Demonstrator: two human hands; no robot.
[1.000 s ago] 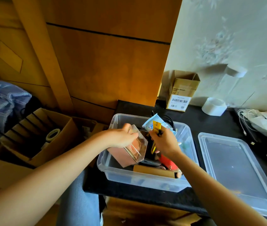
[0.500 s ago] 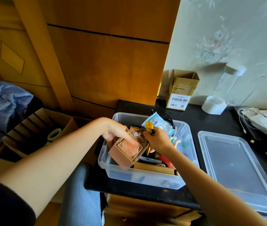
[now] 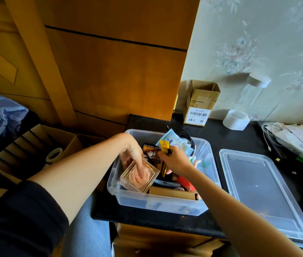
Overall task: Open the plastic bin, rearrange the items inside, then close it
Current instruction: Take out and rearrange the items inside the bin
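1. The black countertop (image 3: pixel 226 140) carries the clear plastic bin (image 3: pixel 158 203), which sits at the counter's near left corner, its near wall close to the front edge.
2. The bin's lid (image 3: pixel 261 191) lies flat on the counter just right of the bin, a narrow strip of bare counter between them.
3. The left hand (image 3: pixel 132 154) reaches into the bin's left side, fingers curled down onto a clear gold-edged box holding a pink rose (image 3: pixel 139 176), which stands tilted in the near left corner.
4. The right hand (image 3: pixel 176 160) hovers over the bin's middle, gripping a yellow-tagged black item (image 3: pixel 165 147); what it is cannot be told.
5. A blue-and-white packet (image 3: pixel 174 140) stands in the bin behind that hand.
6. Beyond the bin, a small cardboard box (image 3: pixel 200 102) stands against the floral wallpapered wall (image 3: pixel 258 43), with a white tape roll (image 3: pixel 236 119) to the right.
7. Left of the bin stand wooden panels (image 3: pixel 109 71).
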